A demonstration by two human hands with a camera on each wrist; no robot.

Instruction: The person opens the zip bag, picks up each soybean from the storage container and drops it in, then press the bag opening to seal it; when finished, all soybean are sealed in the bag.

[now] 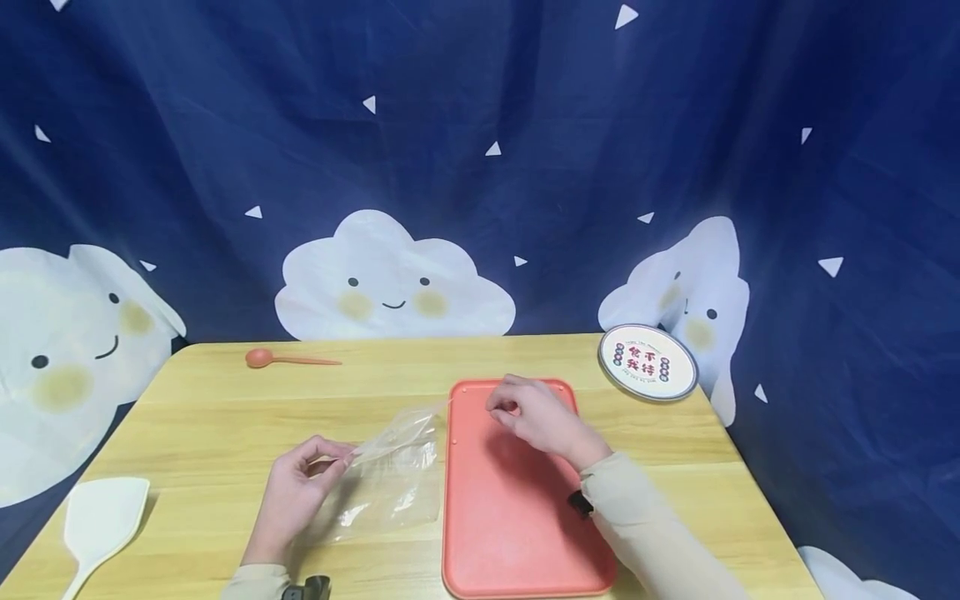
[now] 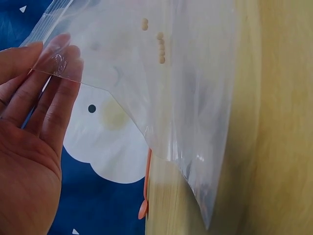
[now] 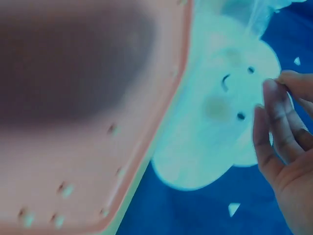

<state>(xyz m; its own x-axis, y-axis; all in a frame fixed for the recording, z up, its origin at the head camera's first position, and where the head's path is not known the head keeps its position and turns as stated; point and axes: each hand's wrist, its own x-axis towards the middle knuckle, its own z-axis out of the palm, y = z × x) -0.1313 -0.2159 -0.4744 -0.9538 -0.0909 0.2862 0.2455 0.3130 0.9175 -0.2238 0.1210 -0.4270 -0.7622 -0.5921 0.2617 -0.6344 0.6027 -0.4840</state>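
Note:
My left hand (image 1: 303, 483) pinches the upper edge of a clear zip bag (image 1: 401, 475) between thumb and fingers. The bag hangs over the table, left of a coral-red tray (image 1: 517, 533). Several small tan beads or beans (image 2: 161, 48) show through its film in the left wrist view. Above the far part of the tray hovers my right hand (image 1: 536, 412), thumb and index fingertips together. Whether anything sits between those fingertips (image 3: 280, 80) cannot be made out. More small round pieces (image 3: 63, 188) lie scattered on the tray in the right wrist view, blurred.
An orange spoon (image 1: 292, 359) lies at the table's back left. At the front left edge is a white spatula (image 1: 107, 517). A round white plate (image 1: 648, 362) with printed characters sits at the back right corner. A blue cloud-patterned curtain (image 1: 450, 167) hangs behind the table.

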